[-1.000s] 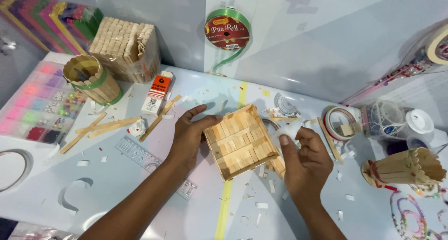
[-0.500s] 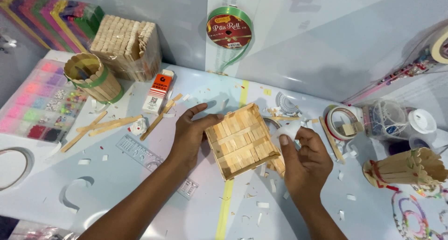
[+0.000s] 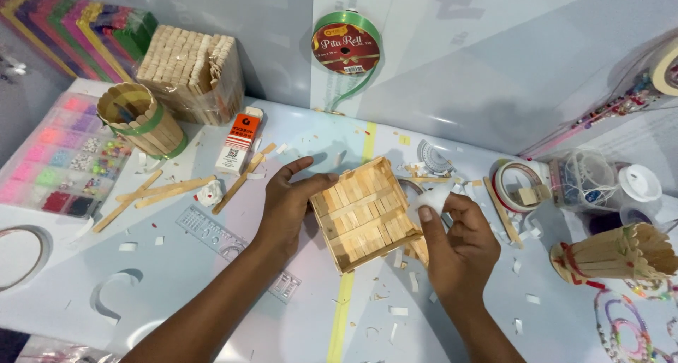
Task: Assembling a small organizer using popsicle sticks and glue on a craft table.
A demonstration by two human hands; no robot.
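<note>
A square box made of wooden craft sticks (image 3: 364, 215) stands tilted on the pale table (image 3: 176, 285), its flat stick face turned up toward me. My left hand (image 3: 286, 204) grips its left edge, thumb over the top corner. My right hand (image 3: 455, 246) sits at the box's right edge and pinches a small white object (image 3: 432, 197) between thumb and fingers, just beside the box's upper right side.
Loose sticks (image 3: 166, 190), a white and orange glue box (image 3: 238, 140), a clear ruler (image 3: 233, 246), a stick-built cup (image 3: 141, 119), a stick bundle (image 3: 191, 70), a bead organiser (image 3: 53, 169), a green ribbon roll (image 3: 346, 45), tape rolls (image 3: 519, 183), a jar (image 3: 590, 179), another stick cup (image 3: 621, 250), paper scraps.
The box and both hands have shifted only slightly; my right hand has lifted the white object a little toward the box's upper right edge.
</note>
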